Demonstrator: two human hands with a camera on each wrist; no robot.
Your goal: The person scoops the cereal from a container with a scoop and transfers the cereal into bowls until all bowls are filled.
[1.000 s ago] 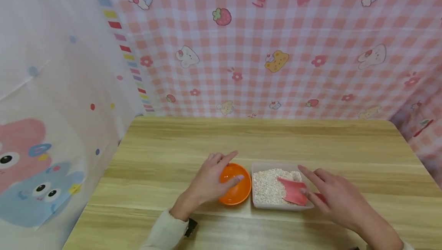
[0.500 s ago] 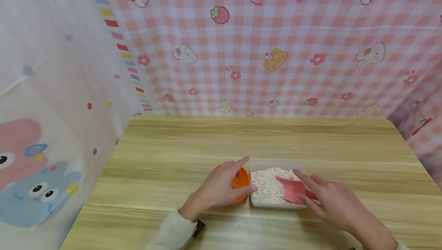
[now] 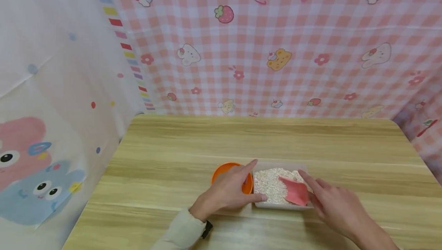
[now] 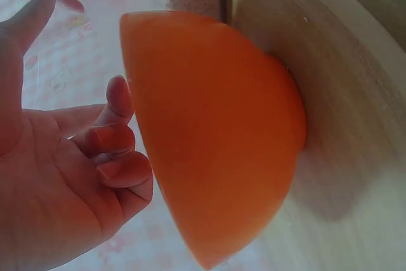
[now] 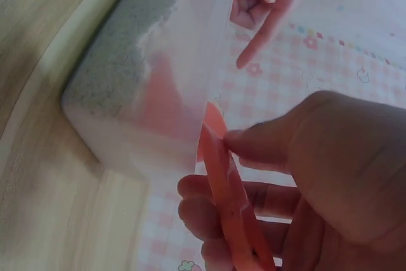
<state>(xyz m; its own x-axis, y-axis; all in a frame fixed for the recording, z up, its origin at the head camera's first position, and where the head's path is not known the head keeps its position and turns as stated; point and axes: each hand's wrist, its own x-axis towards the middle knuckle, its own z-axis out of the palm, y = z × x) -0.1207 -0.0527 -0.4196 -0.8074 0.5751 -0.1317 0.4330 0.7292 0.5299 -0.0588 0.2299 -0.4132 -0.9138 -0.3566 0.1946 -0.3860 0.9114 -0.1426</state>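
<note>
R hand (image 3: 340, 206) fingers grip scoop (image 3: 297, 193), blade in oats (image 3: 271, 185), tub (image 3: 281, 206) beside bowl (image 4: 209, 138) on worktop (image 3: 172, 142). L hand (image 3: 226, 188) over bowl, fingers loosely curled, nothing held. Prob. early: no oats in visible pt of bowl; transfer likely left.

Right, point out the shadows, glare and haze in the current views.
Head view: pale sheen low on the light wood-grain table; left wrist: soft shadow beside the round orange bowl; right wrist: milky haze, pink-and-white checked cloth washed out beyond the translucent rectangular plastic box.
</note>
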